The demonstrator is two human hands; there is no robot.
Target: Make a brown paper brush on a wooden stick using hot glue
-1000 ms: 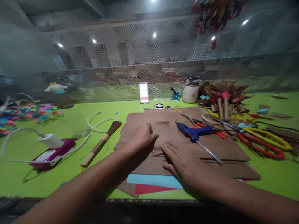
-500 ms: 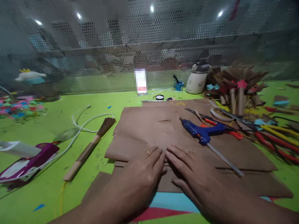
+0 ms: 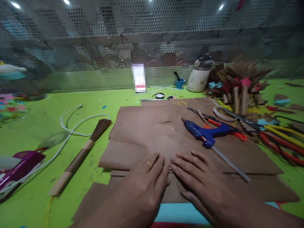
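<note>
My left hand [image 3: 147,183], with a ring on one finger, lies over brown kraft paper [image 3: 133,123], fingers stretched forward. Beside it my right hand [image 3: 201,180] is palm down on the same stack, its fingers slightly spread. The fingertips of both come close together near the front edge of the upper sheet. Whether something thin lies beneath them, I cannot tell. To the right of the right hand, a blue glue gun [image 3: 206,133] with a clear glue stick [image 3: 231,163] rests on the paper.
Left on the green table are a small brown paper broom [image 3: 80,158], a white cable [image 3: 68,136] and a purple power strip [image 3: 23,167]. Scissors [image 3: 280,136] and several paper brooms [image 3: 243,91] lie right. A bottle [image 3: 199,74] and lit phone screen [image 3: 139,77] stand behind.
My view has turned slightly, so things on the left sit farther left. My right fingers have spread a little and moved slightly away from the left hand. The glue gun stays put.
</note>
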